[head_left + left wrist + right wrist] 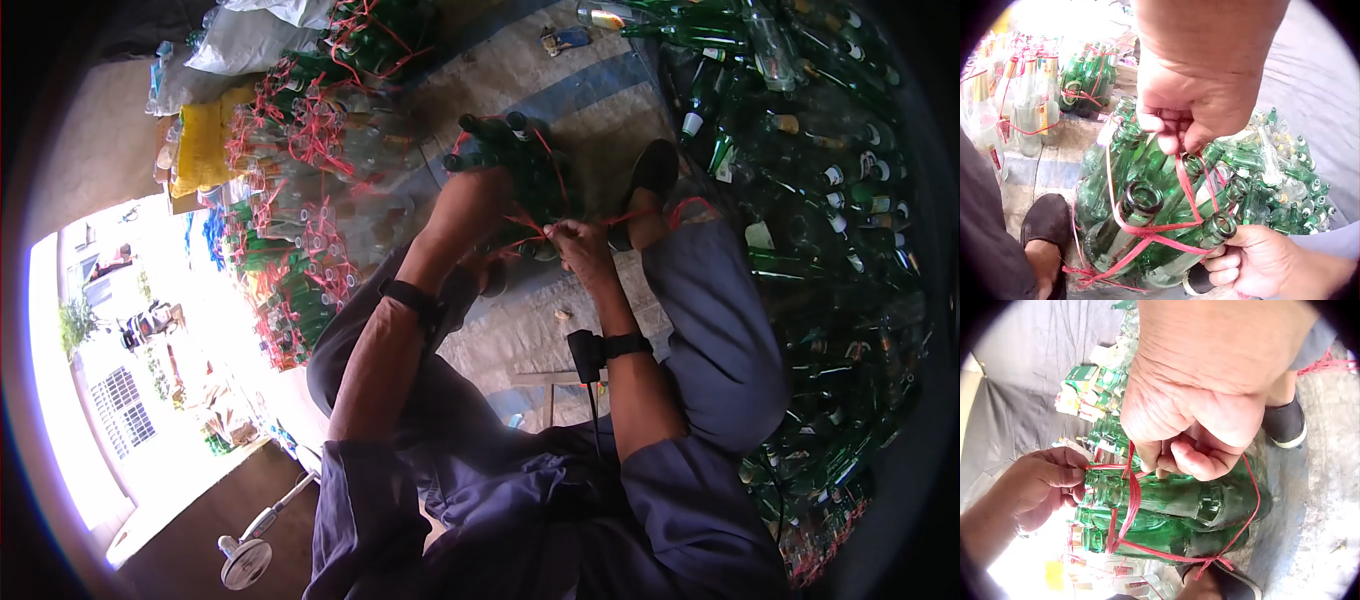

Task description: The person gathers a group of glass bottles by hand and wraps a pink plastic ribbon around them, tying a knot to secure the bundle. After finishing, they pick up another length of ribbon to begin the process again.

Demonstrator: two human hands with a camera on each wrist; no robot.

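A bundle of green glass bottles stands on the ground between the person's feet, bound with red string. The left hand pinches a strand of the string above the bottle mouths. Beside the bottle necks, the right hand has curled fingers pinching the string. Parts of the fingertips are hidden behind the hands.
Tied bundles of bottles stand at the left. A large heap of loose green bottles lies at the right. Dark shoes flank the bundle. A white fan is at lower left.
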